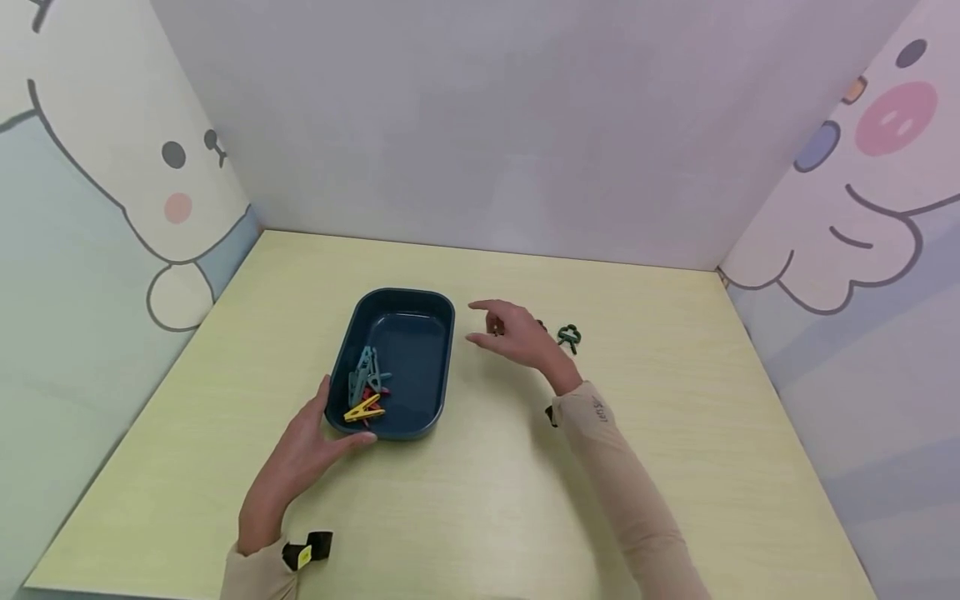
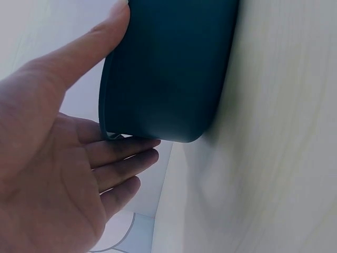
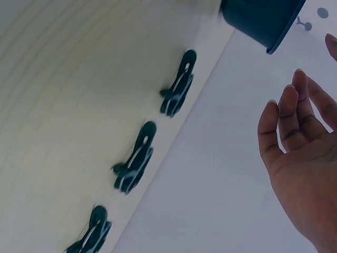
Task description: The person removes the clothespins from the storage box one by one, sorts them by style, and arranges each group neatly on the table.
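Tabletop [image 1: 487, 517]; dark blue tray [image 1: 412, 358] on it. Left hand [image 1: 303, 450] at tray's near-left corner, straight fingers touching, thumb spread. Right hand [image 1: 517, 333] over tabletop, thumb and fingers apart, near green clips [image 3: 132, 167]. Inside tray: light-blue clips [image 1: 366, 375], red clip [image 1: 374, 392], yellow clip [image 1: 364, 410].

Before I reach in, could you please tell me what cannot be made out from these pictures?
Head view: the red pieces, partly covered by the yellow clip; their number is unclear.
Head view: one green clip, mostly covered by the right hand.
Left wrist view: the inside of the blue tray, hidden by its walls.
Right wrist view: the lowest green clip, cut off by the bottom edge.
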A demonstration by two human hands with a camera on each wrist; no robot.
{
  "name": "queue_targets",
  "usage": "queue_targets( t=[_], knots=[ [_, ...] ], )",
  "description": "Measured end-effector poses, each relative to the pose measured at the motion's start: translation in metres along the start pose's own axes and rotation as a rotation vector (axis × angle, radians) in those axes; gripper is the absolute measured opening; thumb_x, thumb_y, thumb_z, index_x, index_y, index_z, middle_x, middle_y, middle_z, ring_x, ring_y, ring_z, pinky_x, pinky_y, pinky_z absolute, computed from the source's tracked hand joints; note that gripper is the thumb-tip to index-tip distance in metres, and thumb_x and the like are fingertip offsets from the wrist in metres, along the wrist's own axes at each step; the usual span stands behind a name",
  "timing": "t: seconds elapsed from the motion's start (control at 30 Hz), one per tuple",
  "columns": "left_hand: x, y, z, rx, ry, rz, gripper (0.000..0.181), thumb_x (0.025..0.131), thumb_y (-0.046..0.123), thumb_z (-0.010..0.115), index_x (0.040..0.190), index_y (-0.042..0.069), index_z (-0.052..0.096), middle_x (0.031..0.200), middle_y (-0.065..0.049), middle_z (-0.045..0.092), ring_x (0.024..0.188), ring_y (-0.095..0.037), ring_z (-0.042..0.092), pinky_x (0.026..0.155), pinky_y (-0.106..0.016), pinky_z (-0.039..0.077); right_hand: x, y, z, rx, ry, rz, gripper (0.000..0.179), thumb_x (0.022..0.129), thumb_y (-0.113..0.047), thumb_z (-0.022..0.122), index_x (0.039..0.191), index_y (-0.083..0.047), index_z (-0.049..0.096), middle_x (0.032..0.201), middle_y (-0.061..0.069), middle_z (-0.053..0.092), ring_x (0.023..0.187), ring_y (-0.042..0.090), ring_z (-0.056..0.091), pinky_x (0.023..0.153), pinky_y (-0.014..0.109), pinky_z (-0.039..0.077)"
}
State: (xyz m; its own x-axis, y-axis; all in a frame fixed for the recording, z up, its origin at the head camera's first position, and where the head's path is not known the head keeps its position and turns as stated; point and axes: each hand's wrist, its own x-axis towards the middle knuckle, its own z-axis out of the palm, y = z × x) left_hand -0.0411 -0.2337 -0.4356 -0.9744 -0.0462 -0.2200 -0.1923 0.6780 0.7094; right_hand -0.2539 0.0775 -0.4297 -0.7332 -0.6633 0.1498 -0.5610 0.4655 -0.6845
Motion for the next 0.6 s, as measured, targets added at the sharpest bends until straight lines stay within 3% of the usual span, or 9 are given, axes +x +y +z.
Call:
queue_targets(
  t=[0.27,0.6],
  knots=[
    [0.0,0.001,0.0,0.0,0.005,0.005,0.121,0.09,0.049,0.08,0.162,-0.007,0.0,0.164,-0.036,0.013,0.149,-0.056,0.019,0.115,-0.069,0.026,0.015,-0.026,0.018,-0.024,-0.035,-0.082,0.055,0.098,-0.033,0.074,0.144,-0.005,0.059,0.092,0.001,0.058,0.084,0.018,0.051,0.073,0.033,0.045],
    [0.0,0.0,0.0,0.007,0.003,-0.001,0.122,0.09,0.05,0.079,0.162,-0.007,0.0,0.164,-0.037,0.014,0.148,-0.056,0.02,0.115,-0.069,0.026,0.032,-0.05,0.035,-0.042,-0.118,-0.15,0.053,0.1,-0.031,0.072,0.144,-0.005,0.059,0.085,-0.001,0.056,0.074,0.014,0.051,0.067,0.028,0.043]
  ],
)
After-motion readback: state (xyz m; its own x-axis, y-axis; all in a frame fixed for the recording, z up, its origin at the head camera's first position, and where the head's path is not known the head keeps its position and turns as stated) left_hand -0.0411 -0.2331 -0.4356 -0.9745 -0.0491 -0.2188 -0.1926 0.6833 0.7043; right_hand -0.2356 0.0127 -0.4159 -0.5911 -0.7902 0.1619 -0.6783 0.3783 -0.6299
